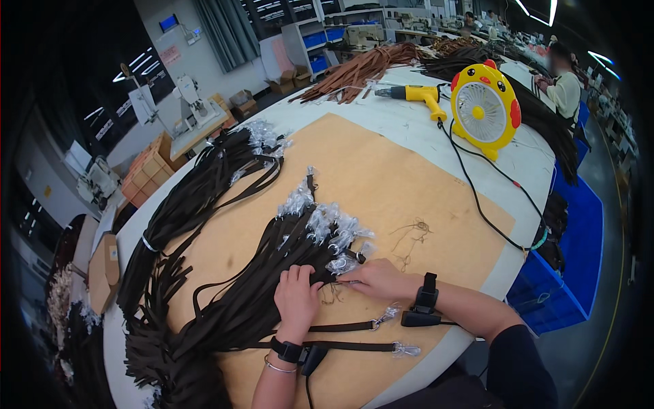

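A thick bundle of dark straps (pixel 238 300) fans across the brown board in front of me, its clip ends wrapped in clear plastic (pixel 334 228). My left hand (pixel 296 298) lies over the bundle's right edge, its fingers curled on a dark strap, the thumb toward the right hand. Just right of it, my right hand (pixel 383 278) is closed in a pinch by the strap ends. A thin dark piece shows at its fingertips, too small to name. Loose dark threads hang below the fingertips. Two single straps (pixel 347 327) with plastic-wrapped ends lie nearer me.
A second tied strap bundle (pixel 197 184) lies at the left. Thread scraps (pixel 412 232) sit on the board (pixel 449 204). Farther back are a yellow heat gun (pixel 415 95), a yellow fan (pixel 485 109) with a cable, and brown straps (pixel 361 68). A blue bin (pixel 565 279) stands right.
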{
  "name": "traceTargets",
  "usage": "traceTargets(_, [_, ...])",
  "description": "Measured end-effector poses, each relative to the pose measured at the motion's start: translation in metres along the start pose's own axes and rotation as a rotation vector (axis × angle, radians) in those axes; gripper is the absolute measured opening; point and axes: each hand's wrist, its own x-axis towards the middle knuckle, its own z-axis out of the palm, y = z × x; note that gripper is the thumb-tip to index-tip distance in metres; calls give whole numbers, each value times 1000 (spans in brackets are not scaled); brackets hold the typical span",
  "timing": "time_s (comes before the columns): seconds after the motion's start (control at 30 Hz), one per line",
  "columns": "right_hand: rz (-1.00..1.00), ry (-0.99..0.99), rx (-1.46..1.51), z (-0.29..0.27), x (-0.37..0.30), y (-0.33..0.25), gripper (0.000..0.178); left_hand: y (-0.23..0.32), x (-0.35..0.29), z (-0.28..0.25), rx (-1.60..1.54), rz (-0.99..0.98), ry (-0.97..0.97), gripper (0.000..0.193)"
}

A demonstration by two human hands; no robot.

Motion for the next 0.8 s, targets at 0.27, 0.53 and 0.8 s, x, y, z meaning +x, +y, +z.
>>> traceTargets(0.27, [-203,-129,169,5,-34,-28,29,-24,16,10,-139,-55,94,24])
traceTargets(0.53, [-351,-103,482,-20,-55,-32,25,-1,-14,-20,-840,-275,-199,10])
traceTargets(0.8, [69,274,632,-25,-43,-13,19,-22,16,-15,-1061,-38,4,10])
